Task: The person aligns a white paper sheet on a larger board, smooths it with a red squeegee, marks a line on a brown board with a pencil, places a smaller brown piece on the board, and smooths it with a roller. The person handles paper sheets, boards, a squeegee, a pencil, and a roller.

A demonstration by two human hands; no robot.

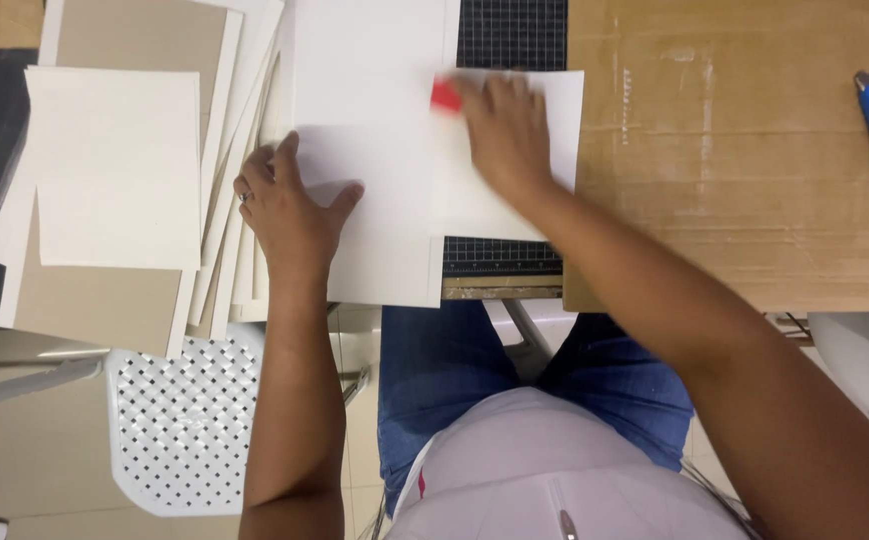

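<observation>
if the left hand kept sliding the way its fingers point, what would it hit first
Probably more of the white sheet under the left hand; its fingers point up the picture, and nothing raised shows ahead.

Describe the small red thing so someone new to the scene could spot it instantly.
Start at the black gridded cutting mat at top centre. White sheets lie over it, and the right hand presses on them. The small red object shows at its fingertips, the only red item among pale paper.

We have a single view, from a camera worn on our head, looking almost straight down over our chest and lap. It sits close above the work surface, so our forearms fill the lower frame and the desk edge [500, 292] crosses the middle. No second view shares the scene.
</observation>
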